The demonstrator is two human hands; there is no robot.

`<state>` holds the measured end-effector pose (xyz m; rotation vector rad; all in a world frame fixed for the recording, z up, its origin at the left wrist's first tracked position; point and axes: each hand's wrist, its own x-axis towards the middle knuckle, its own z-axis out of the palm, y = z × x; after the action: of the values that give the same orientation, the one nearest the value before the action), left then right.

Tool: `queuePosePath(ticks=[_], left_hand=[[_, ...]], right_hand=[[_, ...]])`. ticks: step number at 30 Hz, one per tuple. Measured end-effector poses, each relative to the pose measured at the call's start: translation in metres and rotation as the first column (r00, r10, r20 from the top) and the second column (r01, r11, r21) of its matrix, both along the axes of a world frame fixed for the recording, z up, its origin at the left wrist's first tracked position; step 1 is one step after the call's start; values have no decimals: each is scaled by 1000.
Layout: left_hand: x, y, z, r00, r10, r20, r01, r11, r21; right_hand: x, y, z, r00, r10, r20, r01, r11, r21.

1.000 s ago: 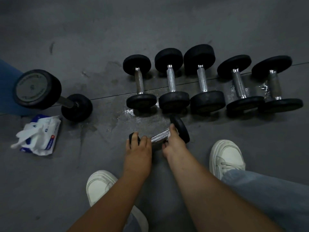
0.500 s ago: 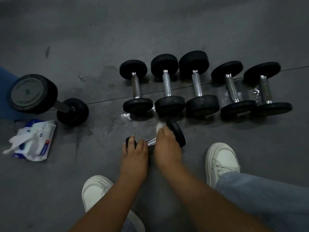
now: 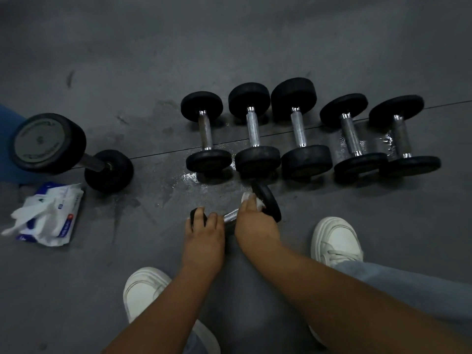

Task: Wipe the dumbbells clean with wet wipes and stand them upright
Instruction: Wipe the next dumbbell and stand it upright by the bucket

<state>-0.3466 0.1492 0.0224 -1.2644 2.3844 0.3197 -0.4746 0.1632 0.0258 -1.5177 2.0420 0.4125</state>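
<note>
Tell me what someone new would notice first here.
Centre foreground, the left hand grips one end of a small dumbbell while the right hand presses a white wet wipe against it. Behind them, five dumbbells lie side by side on the wet floor. A wipes pack sits far left.

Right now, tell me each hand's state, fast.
Left hand: grips one head of the small dumbbell.
Right hand: holds a wet wipe against it.

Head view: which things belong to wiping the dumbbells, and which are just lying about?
Job: small dumbbell, gripped by left hand; wipe in right hand; wipe pack; five dumbbells in a row; big dumbbell.
Not job: blue object at left edge; white shoes.
</note>
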Motion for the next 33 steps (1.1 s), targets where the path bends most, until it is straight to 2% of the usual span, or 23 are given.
queuePosePath(ticks=[5,6,8,9,10,13,19,20,23,24,25,26,27,28,29,30,31,32,33], left_hand=[[0,-1,1,1000,-7,23,7,1000,-2],[0,-1,1,1000,-12,25,12,1000,0],[1,-4,1,1000,-13,11,13,1000,12],[1,-5,0,1000,-13,1,13,1000,13],[0,-6,0,1000,-14,-4,14,1000,11],[0,-8,5,1000,-29,9,29,999,18],[-1,-10,8,999,-32,27,31,999,29],[-1,-10,8,999,-31,26,31,999,31],[0,-8,6,999,-29,19,29,999,27],[-1,-9,6,1000,-26,15,25,999,28],[-1,-9,6,1000,-23,13,23,999,29],[-1,-11,5,1000,-24,13,23,999,29],[-2,-13,5,1000,-24,14,24,999,31],[-2,-14,5,1000,-26,15,26,999,33],[-2,-14,6,999,-29,16,29,999,34],[-2,-13,5,999,-32,15,32,999,30],[-1,-12,5,999,-33,12,33,999,26],[-1,-10,5,999,-33,6,33,999,18],[0,-9,4,999,-32,-2,33,999,10]], right_hand=[[-2,0,1,997,-77,16,78,996,-33],[-3,3,-6,996,-88,-6,87,991,-99],[1,8,-1,994,-113,2,113,992,-58],[2,9,2,991,-132,-19,130,987,-91],[1,8,5,993,-116,-13,115,992,-55],[-10,-3,-4,994,-89,57,94,993,-78],[1,16,-9,995,-99,13,98,944,-314],[-2,10,-10,995,-101,13,100,947,-305],[-13,0,-13,988,-99,116,118,978,-172],[-12,3,-13,971,-142,195,178,967,-184],[-10,10,-13,915,-228,332,311,924,-223],[-4,17,-11,810,-323,489,490,831,-262],[5,26,-14,654,-420,630,672,704,-229],[14,33,-18,423,-524,740,841,531,-104],[20,34,-21,66,-611,789,943,296,150],[23,29,-25,-324,-613,721,895,48,444],[23,22,-29,-604,-543,583,746,-128,654],[21,12,-33,-751,-464,470,607,-205,768],[15,1,-34,-836,-385,391,498,-235,835]])
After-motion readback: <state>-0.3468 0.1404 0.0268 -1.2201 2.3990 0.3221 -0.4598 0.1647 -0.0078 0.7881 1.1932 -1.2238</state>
